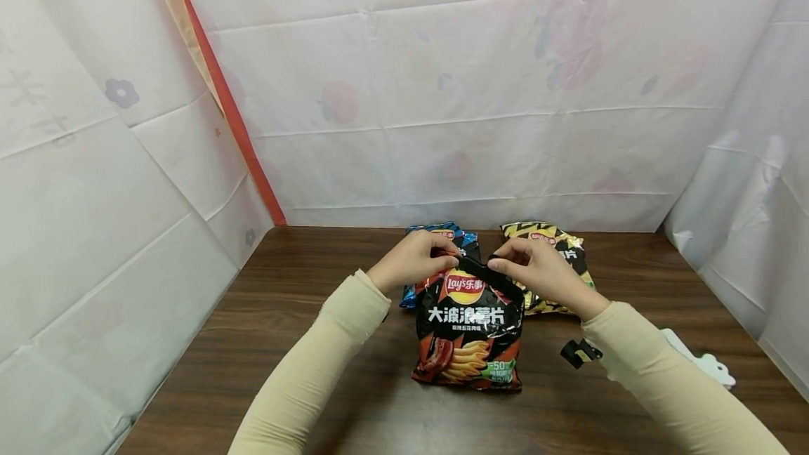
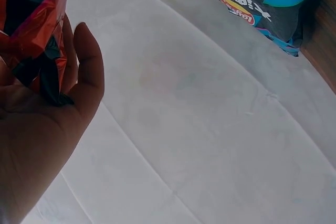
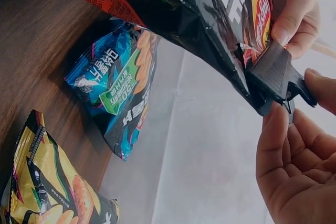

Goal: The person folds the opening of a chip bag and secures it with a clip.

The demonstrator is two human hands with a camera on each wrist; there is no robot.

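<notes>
A black and red Lay's chip bag [image 1: 468, 328] is held upright over the table by its folded top edge. My left hand [image 1: 411, 258] pinches the top left of that fold between thumb and fingers. On the other side, my right hand [image 1: 546, 272] pinches the handles of a black clip [image 3: 270, 72], whose broad ribbed jaw lies over the bag's top. In the right wrist view, the left thumb [image 3: 283, 30] presses the bag right beside the clip. The left wrist view shows the left palm [image 2: 42, 124] behind the bag's red and black corner.
Behind the held bag lie a blue chip bag [image 1: 409, 297] and a yellow chip bag [image 1: 537, 306]. Below my right wrist is a small black and yellow item [image 1: 578, 353]. A white flat object [image 1: 711, 368] lies near the table's right side. Patterned white sheets [image 1: 442, 125] hang around the table.
</notes>
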